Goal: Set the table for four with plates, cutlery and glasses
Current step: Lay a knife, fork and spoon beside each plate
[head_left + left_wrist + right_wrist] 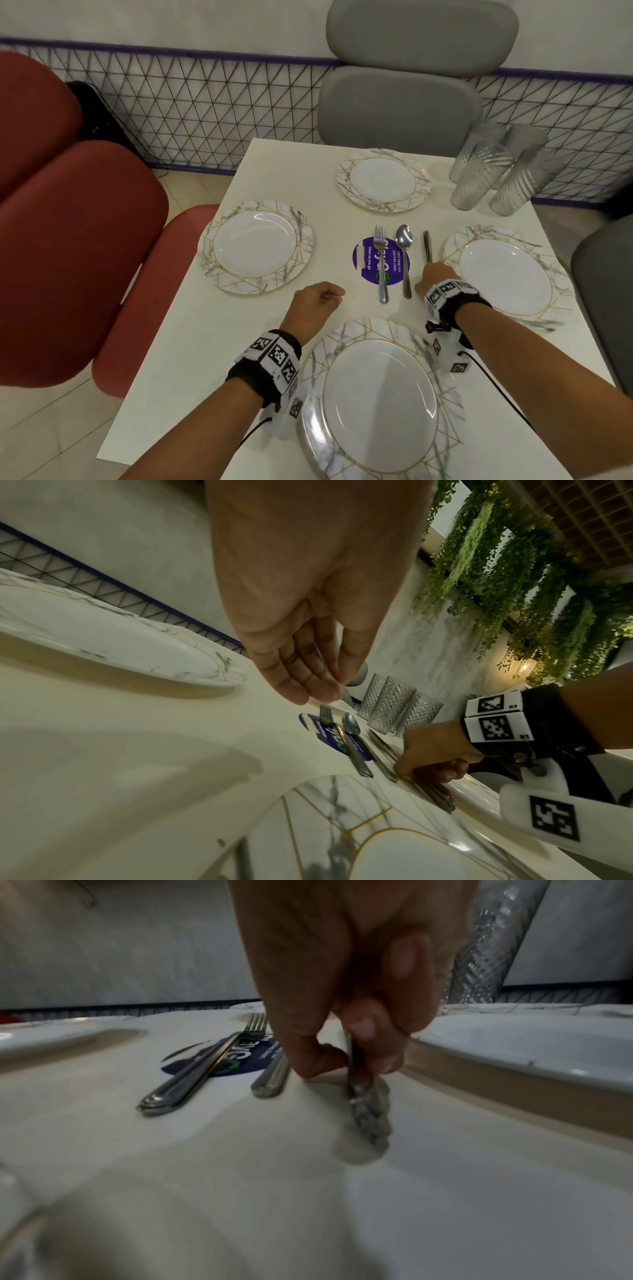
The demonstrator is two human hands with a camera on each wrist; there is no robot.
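Four marble-rimmed white plates sit on the white table (pixel 191 342): near plate (pixel 380 401), left plate (pixel 257 246), far plate (pixel 383 180), right plate (pixel 507 274). In the middle lie stacked forks (pixel 381 263), spoons (pixel 405 260) and knives (pixel 427 245). My right hand (pixel 426 274) pinches the knives' handles (pixel 366 1104) just left of the right plate, tilting them off the table. My left hand (pixel 334 296) hovers beside the near plate, fingers (pixel 308 680) loosely curled, holding nothing. Several ribbed glasses (pixel 496 171) stand at the far right corner.
A round purple sticker (pixel 368 260) lies under the forks and spoons. A grey chair (pixel 404 102) stands behind the far plate, red chairs (pixel 78 257) on the left, another grey seat (pixel 603 291) on the right. A wire-mesh fence (pixel 205 113) runs behind.
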